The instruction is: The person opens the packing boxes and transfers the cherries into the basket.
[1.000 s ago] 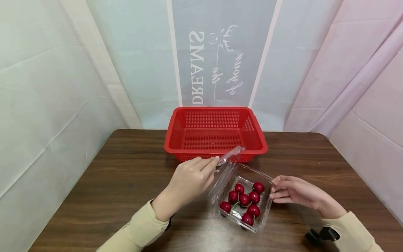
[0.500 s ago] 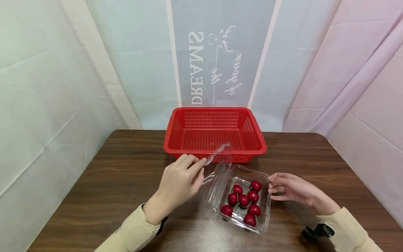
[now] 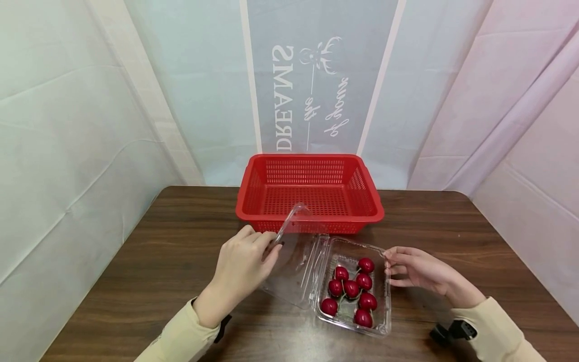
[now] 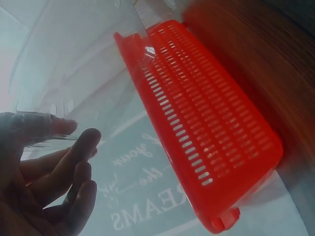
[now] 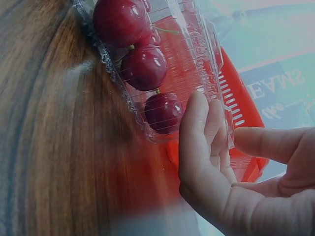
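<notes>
A clear plastic clamshell box (image 3: 381,296) sits on the table with several dark red cherries (image 3: 351,288) in its base. Its hinged lid (image 3: 291,274) leans out to the left, raised off the base. My left hand (image 3: 239,264) pinches the lid's outer edge between thumb and fingers; the left wrist view also shows the see-through lid (image 4: 74,78) in that grip. On the other side, my right hand (image 3: 422,274) holds the rim of the base at its right wall. The right wrist view has the thumb above the rim and the fingers (image 5: 194,128) against the wall, near the cherries.
A red plastic basket (image 3: 362,218) with slotted walls stands just behind the box, its inside bare. The lid's upper corner overlaps its front rim in the head view. Brown wood table (image 3: 149,281) surrounds them, with pale cloth (image 3: 81,125) hanging at the sides and back.
My left hand has moved left and slightly down with the lid, swinging it wider away from the base. The right hand has stayed nearly in place on the rim.
</notes>
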Demonstrator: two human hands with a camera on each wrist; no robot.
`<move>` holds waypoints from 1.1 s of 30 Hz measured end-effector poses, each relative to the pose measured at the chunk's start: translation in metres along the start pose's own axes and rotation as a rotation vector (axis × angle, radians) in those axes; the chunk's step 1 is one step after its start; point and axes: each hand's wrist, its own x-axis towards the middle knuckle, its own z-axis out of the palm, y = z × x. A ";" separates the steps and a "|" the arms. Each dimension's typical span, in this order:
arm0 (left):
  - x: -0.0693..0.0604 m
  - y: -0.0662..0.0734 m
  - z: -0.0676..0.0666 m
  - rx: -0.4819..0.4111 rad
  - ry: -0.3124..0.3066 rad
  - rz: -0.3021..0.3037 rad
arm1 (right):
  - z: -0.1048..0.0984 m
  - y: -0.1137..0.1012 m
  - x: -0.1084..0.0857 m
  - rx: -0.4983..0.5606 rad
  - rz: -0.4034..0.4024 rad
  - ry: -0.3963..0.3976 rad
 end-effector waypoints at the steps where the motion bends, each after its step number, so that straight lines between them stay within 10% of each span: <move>1: 0.000 0.000 -0.001 0.009 -0.006 -0.005 | 0.000 -0.001 0.000 0.000 -0.001 0.002; 33: -0.026 -0.015 -0.013 0.169 -0.215 -0.160 | 0.009 -0.006 0.023 -0.095 0.038 0.093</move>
